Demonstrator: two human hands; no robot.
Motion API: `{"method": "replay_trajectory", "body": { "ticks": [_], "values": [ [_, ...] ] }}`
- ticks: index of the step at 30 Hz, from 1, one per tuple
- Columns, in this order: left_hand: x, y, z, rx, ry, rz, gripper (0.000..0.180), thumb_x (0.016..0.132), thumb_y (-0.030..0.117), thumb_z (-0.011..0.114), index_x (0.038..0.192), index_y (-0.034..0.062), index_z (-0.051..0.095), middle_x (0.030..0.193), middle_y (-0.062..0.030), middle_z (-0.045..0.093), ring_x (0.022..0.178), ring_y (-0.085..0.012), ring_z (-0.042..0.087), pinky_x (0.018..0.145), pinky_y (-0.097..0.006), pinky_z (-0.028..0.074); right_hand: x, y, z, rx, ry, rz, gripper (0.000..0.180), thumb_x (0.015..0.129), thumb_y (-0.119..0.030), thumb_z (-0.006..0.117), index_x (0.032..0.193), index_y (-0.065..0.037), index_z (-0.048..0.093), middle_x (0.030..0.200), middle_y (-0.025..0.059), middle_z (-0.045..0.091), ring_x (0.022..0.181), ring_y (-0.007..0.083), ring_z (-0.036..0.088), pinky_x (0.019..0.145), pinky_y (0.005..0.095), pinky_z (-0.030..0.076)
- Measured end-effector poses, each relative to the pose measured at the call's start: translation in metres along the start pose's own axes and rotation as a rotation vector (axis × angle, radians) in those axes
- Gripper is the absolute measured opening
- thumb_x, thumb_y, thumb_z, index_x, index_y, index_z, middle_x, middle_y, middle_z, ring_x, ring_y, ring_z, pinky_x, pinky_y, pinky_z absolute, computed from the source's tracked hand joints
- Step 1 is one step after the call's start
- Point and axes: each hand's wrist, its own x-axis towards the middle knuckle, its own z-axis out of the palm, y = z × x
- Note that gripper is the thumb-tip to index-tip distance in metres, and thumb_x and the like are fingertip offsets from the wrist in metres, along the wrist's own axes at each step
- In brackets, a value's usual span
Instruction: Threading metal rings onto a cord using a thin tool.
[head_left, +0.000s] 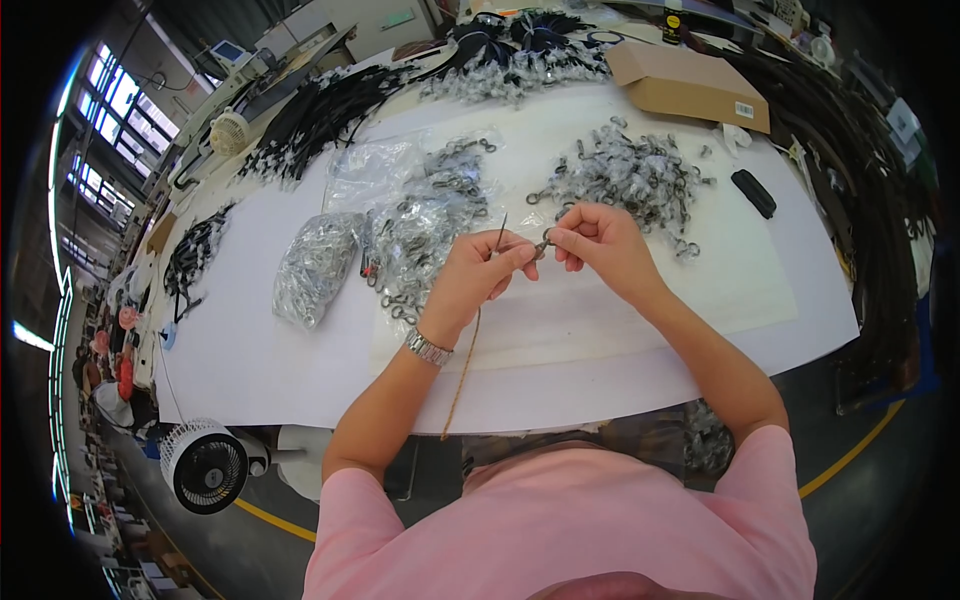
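Observation:
Between my two hands, over the white table sheet, is a small dark metal snap hook. My left hand is closed, pinching one end of it between thumb and finger. A thin dark pointed tool sticks up from that same hand, and a tan cord hangs below it; whether they join is hidden. With its fingertips my right hand pinches the ring end of the hook. Loose metal hooks, many in clear wrapping, form a left heap and a right heap beyond my hands.
A clear bag of hooks lies left of the heaps. Farther back are black straps, a cardboard box and a black pouch. Below the table's left front edge is a fan. Dark strips lie along the right.

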Motion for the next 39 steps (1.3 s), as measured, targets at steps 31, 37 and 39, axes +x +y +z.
{"method": "replay_trajectory", "body": {
  "ticks": [31, 37, 39],
  "values": [
    [-0.003, -0.004, 0.015, -0.174, -0.077, -0.078, 0.020, 0.100, 0.020, 0.069, 0.106, 0.0010, 0.073, 0.082, -0.0029, 0.071, 0.049, -0.0009, 0.040, 0.044, -0.019, 0.026, 0.002, 0.009, 0.010, 0.127, 0.079, -0.003, 0.034, 0.105, -0.034, 0.061, 0.108, -0.004, 0.078, 0.100, 0.0032, 0.074, 0.092, 0.0109, 0.068, 0.081, 0.0269, 0.055],
    [-0.004, -0.004, 0.018, -0.125, -0.055, -0.075, 0.020, 0.101, 0.019, 0.067, 0.106, 0.0006, 0.072, 0.083, -0.0030, 0.070, 0.049, -0.0010, 0.040, 0.045, -0.019, 0.026, -0.001, 0.005, 0.014, 0.389, 0.140, 0.095, 0.036, 0.105, -0.032, 0.062, 0.111, 0.000, 0.076, 0.101, 0.0065, 0.075, 0.091, 0.0128, 0.069, 0.086, 0.0280, 0.056],
    [-0.003, -0.005, 0.017, -0.117, -0.045, -0.051, 0.019, 0.100, 0.019, 0.067, 0.105, 0.0008, 0.073, 0.083, -0.0027, 0.070, 0.049, -0.0014, 0.041, 0.045, -0.019, 0.026, -0.001, 0.014, 0.013, 0.257, 0.005, 0.129, 0.036, 0.104, -0.031, 0.062, 0.114, 0.001, 0.074, 0.101, 0.0082, 0.075, 0.087, 0.0141, 0.070, 0.086, 0.0289, 0.057]
  ]
}}
